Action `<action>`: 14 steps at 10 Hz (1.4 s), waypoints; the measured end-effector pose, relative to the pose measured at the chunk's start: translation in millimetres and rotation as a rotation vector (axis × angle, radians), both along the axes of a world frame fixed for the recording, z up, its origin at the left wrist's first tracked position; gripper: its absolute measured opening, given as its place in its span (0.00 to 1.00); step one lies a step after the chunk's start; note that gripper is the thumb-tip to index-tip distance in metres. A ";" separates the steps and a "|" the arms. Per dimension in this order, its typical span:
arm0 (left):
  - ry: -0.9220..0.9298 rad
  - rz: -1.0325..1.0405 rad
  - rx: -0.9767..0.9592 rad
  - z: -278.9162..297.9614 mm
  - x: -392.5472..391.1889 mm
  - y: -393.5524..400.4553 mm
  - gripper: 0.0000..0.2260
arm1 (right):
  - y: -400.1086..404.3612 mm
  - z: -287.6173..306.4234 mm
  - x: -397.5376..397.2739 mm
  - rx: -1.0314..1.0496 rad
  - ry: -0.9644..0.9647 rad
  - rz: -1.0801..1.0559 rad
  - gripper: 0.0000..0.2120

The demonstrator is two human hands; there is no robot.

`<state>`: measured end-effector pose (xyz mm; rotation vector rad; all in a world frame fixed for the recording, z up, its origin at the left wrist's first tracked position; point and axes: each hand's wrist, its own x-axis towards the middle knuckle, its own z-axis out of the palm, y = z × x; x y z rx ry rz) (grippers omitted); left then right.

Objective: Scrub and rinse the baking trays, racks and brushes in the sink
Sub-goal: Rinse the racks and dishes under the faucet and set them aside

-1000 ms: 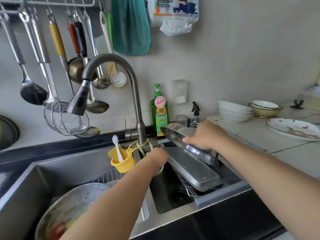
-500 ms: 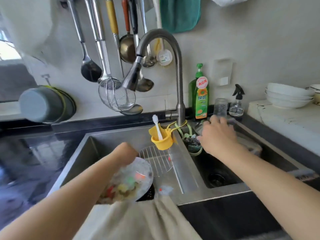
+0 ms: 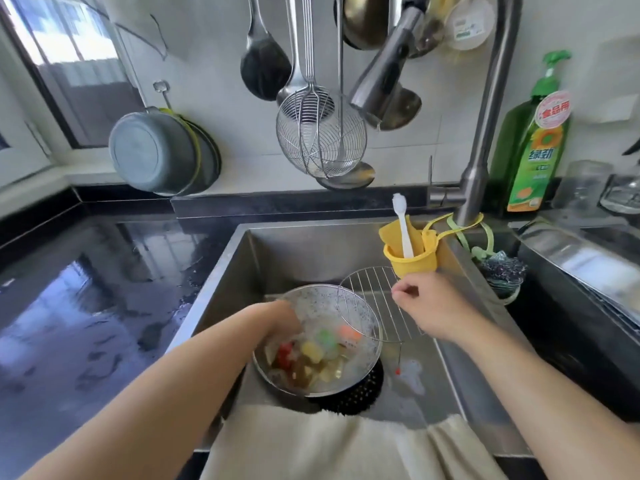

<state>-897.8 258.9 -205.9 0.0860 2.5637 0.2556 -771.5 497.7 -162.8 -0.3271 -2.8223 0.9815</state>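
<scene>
A round steel tray [image 3: 313, 382] full of suds and coloured scraps sits tilted in the left sink basin [image 3: 277, 258]. My left hand [image 3: 281, 318] reaches down at its left rim, fingers curled over the edge and mostly hidden. A round wire rack [image 3: 372, 306] stands tilted against the tray. My right hand [image 3: 433, 308] pinches the rack's upper right rim between thumb and forefinger. A white brush [image 3: 402, 225] stands in a yellow caddy [image 3: 412, 263] hung from the faucet [image 3: 479, 161].
A black drain strainer [image 3: 356, 396] lies under the tray. A pale cloth [image 3: 311, 445] drapes over the sink's front edge. A scouring pad [image 3: 504, 270] hangs in the right basin beside a flat steel tray [image 3: 585, 261]. Dish soap [image 3: 533, 140] stands behind. Ladles and a skimmer [image 3: 320, 136] hang overhead.
My right hand left the trays in the right basin and crossed to the wire rack in the left basin. My left hand stays at the round tray. The view swung left and down.
</scene>
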 end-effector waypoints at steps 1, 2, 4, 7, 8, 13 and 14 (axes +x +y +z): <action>-0.017 0.018 0.065 -33.0 -16.8 30.7 0.25 | 6.0 -5.1 -3.9 -0.007 -0.017 -0.003 0.08; -0.026 0.030 0.018 -56.8 -31.0 60.5 0.31 | 7.9 -9.6 -6.2 0.002 -0.058 0.007 0.08; 0.016 0.079 0.062 -88.3 -51.5 96.8 0.23 | 8.0 -13.6 -7.1 0.010 -0.068 0.028 0.08; 0.018 -0.056 -0.212 -96.5 -40.7 69.6 0.41 | 9.9 -17.8 -9.1 0.047 -0.103 0.063 0.08; -0.126 0.015 -0.118 -76.4 -30.4 39.1 0.37 | 10.3 -20.0 -9.5 0.047 -0.121 0.084 0.08; -0.019 0.244 0.599 -17.1 -14.5 10.9 0.09 | 7.9 -7.5 -2.3 0.047 -0.182 0.087 0.08; -0.078 0.466 0.837 9.6 -7.8 2.0 0.08 | 4.6 -1.5 1.3 0.056 -0.209 0.093 0.08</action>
